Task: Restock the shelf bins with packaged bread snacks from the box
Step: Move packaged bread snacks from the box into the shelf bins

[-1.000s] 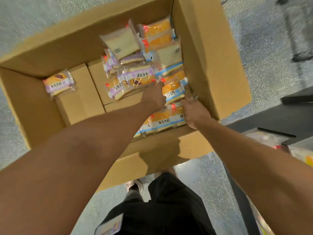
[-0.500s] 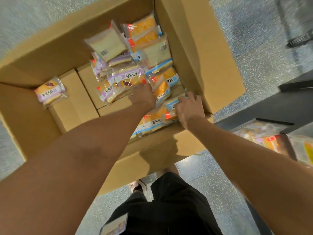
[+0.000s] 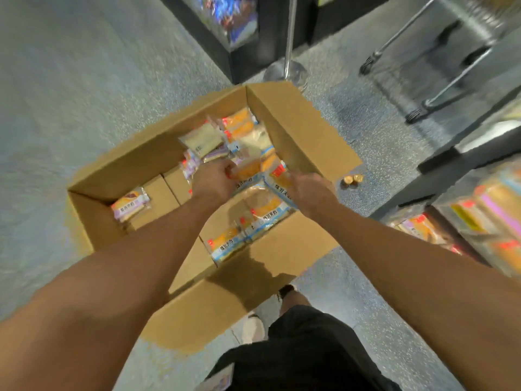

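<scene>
Both hands lifting bread packs out of the box

Left hand (image 3: 215, 180) and right hand (image 3: 307, 189) have fingers clamped on soft, light, slippery bread packs (image 3: 253, 176) inside the box (image 3: 296, 128); best held by the edges, since squeezing would crush them.

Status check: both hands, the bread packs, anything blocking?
Left hand and right hand both in the cardboard box, gripping blue-striped bread packs. Shelf bins to the right, no pack moved yet. Nothing blocking.
</scene>
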The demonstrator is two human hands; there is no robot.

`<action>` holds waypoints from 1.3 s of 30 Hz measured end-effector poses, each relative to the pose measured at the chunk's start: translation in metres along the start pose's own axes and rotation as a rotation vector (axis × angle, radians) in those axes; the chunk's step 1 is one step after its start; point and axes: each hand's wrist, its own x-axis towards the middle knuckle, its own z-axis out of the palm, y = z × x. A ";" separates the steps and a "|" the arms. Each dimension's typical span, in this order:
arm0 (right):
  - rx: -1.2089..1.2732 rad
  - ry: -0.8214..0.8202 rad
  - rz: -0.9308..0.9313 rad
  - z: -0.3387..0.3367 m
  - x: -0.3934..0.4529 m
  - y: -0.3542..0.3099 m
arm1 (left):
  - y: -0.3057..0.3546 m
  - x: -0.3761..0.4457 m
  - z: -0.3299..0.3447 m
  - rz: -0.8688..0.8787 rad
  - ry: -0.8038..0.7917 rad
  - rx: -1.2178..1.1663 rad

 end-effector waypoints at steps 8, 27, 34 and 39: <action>0.075 0.190 0.202 -0.067 -0.141 0.017 | 0.083 -0.085 -0.064 0.274 0.034 0.057; 0.203 0.311 0.812 -0.099 -0.385 0.303 | 0.427 -0.225 0.095 0.839 -0.239 0.028; 0.176 0.264 0.938 -0.097 -0.397 0.387 | 0.485 -0.237 0.170 0.804 -0.247 -0.050; 0.209 0.235 0.980 -0.084 -0.348 0.427 | 0.512 -0.195 0.215 0.824 -0.190 0.002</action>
